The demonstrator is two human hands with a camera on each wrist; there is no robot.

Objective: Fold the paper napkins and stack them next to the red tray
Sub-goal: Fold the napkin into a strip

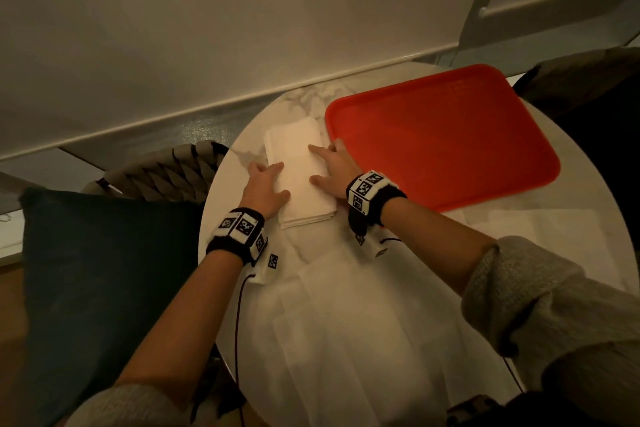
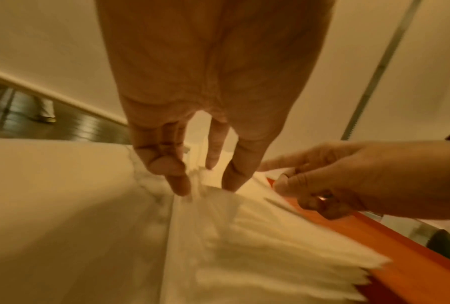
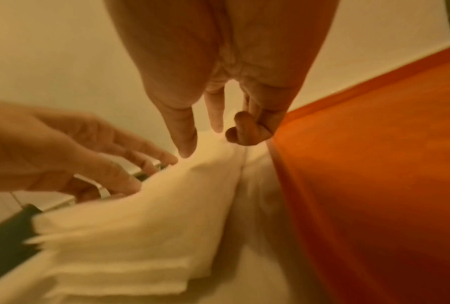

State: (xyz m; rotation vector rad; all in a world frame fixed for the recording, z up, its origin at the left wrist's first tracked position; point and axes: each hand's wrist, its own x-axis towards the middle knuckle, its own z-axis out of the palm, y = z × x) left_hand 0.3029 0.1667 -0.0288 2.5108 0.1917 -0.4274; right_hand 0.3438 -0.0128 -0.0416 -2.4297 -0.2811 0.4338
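Note:
A stack of folded white napkins (image 1: 301, 163) lies on the round marble table (image 1: 304, 97), just left of the red tray (image 1: 433, 149). My left hand (image 1: 266, 184) rests against the stack's left edge with its fingers straight. My right hand (image 1: 329, 166) lies on the stack's right side, index finger and thumb stretched out on the paper, the outer fingers curled next to the tray's rim. The left wrist view shows the left hand's (image 2: 206, 181) fingertips touching the napkin stack (image 2: 257, 246). In the right wrist view, my right hand (image 3: 206, 133) presses the stack (image 3: 140, 226) beside the tray (image 3: 374, 164).
Several unfolded napkins (image 1: 346, 322) are spread on the table's near side, and another sheet (image 1: 540, 232) lies below the tray. A woven chair (image 1: 166, 173) with a dark teal cushion (image 1: 104, 270) stands at the left. The wall runs close behind the table.

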